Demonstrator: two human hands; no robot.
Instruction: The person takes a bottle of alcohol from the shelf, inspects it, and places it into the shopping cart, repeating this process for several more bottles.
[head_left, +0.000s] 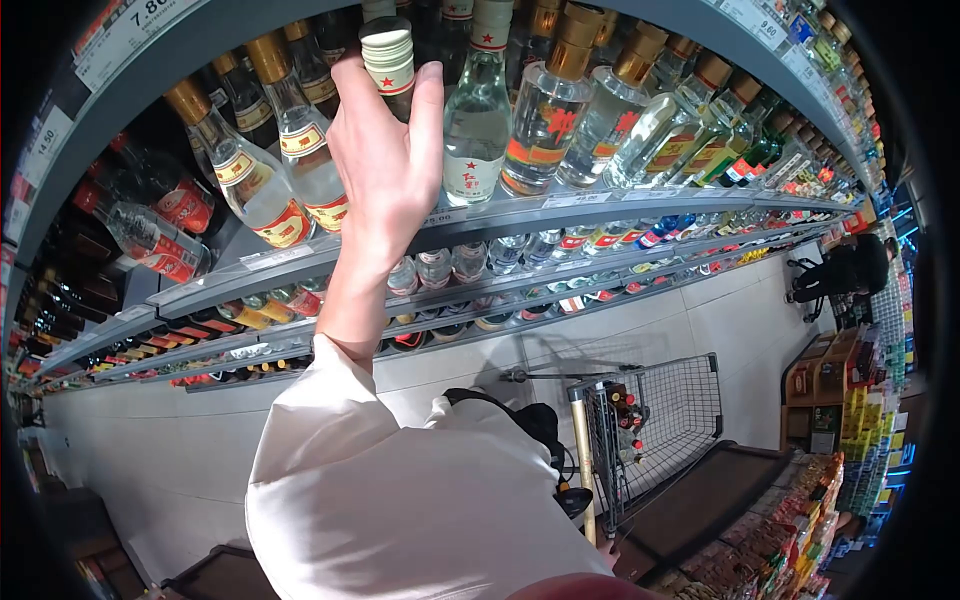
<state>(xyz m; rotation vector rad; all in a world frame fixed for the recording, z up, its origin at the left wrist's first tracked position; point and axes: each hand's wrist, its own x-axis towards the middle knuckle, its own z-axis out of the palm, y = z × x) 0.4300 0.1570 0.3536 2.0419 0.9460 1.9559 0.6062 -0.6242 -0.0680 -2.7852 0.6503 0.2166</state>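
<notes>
My left hand (385, 150) reaches up to the shelf, its fingers and thumb closed around the neck of a glass liquor bottle (389, 62) with a pale ridged cap and a red star. The hand and wrist hide the bottle's lower part. Just right of it stands a clear liquor bottle (474, 130) with a white label, and to the left is a clear bottle with a gold cap (312, 150). Low in the view, my right hand (607, 549) shows only in small part, at the handle (583, 460) of a shopping cart (665, 420).
Several gold-capped bottles (545, 125) line the shelf (560, 208) to the right, with more rows below. Small bottles (627, 420) lie in the cart. A person in dark clothes (850, 272) is farther along the aisle. Packaged goods (780, 530) fill a display at the lower right.
</notes>
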